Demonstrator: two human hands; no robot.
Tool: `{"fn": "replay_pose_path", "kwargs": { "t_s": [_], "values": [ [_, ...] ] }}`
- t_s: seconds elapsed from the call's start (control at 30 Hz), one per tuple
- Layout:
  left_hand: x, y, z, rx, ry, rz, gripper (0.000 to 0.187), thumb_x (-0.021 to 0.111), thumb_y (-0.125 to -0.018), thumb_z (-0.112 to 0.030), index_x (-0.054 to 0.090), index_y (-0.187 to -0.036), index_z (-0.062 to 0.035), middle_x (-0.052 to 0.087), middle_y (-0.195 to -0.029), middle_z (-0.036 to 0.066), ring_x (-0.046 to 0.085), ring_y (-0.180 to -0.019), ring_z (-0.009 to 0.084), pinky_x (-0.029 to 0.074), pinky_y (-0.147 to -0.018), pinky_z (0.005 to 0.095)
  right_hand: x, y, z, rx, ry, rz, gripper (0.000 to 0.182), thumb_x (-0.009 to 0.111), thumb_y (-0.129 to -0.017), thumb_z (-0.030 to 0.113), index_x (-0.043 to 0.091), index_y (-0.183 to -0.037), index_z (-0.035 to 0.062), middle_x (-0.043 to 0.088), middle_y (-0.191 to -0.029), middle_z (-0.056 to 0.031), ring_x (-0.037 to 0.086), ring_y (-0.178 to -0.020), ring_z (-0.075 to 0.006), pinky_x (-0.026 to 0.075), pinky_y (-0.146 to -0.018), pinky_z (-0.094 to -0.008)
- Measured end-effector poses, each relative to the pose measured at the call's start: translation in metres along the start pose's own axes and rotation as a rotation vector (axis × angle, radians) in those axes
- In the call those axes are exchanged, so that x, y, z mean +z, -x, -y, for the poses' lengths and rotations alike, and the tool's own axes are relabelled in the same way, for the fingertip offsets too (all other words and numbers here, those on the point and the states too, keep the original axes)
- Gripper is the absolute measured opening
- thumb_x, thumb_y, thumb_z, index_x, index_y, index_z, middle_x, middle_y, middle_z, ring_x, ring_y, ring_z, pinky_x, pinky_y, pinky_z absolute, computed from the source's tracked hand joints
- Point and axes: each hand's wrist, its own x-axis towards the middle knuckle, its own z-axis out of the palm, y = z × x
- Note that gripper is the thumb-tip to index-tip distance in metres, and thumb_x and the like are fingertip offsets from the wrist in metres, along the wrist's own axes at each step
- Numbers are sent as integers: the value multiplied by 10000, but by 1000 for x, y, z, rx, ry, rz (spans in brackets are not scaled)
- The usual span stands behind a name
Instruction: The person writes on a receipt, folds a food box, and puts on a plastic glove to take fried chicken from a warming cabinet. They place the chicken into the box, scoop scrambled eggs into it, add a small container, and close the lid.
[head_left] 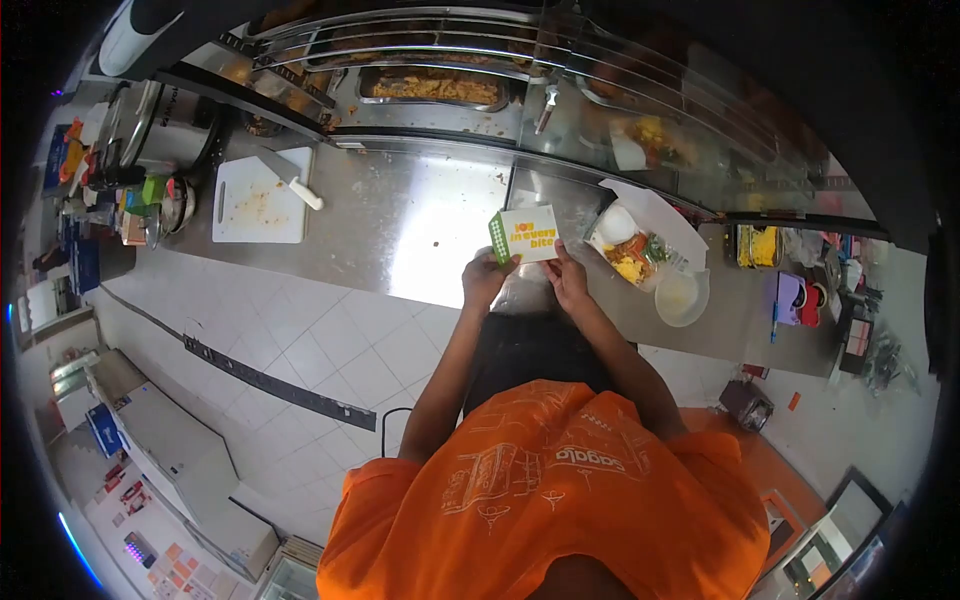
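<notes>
Between my two hands is a small white and green food box [528, 236] with yellow lettering on its top, held at the counter's near edge. My left hand [484, 281] grips its lower left corner, thumb on the green side. At its lower right, the fingers of my right hand [568, 277] close on the edge. Just right of the box stands an open white takeaway box [668, 222] with rice, yellow food and greens inside. Touching that box's near side is a round translucent tub [682, 299].
A white cutting board [262, 196] with a knife [292, 180] lies on the steel counter [375, 225] at left. Behind glass sits a food tray [435, 88]. To the right are a container of yellow food [759, 245], a blue pen [774, 322] and red-handled scissors [812, 299].
</notes>
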Motion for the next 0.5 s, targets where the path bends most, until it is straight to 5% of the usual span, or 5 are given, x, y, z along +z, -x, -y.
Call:
{"fn": "replay_pose_path", "kwargs": {
  "t_s": [0.2, 0.5],
  "values": [
    [-5, 0, -8, 144, -222, -50, 332, 824, -765, -326, 743, -877, -24, 725, -776, 85, 664, -699, 133, 511, -678, 289, -5, -6, -4, -1, 39, 28, 452, 630, -942, 383, 593, -1136, -23, 648, -1082, -113, 625, -1039, -203, 491, -979, -306],
    [-10, 2, -14, -11, 156, 92, 237, 781, -819, -173, 704, -936, 17, 704, -910, 74, 630, -828, 138, 486, -789, 272, 4, 5, 0, -19, 35, 35, 454, 620, -950, 371, 592, -1133, -44, 648, -1078, -128, 630, -1036, -212, 505, -963, -305]
  ]
}}
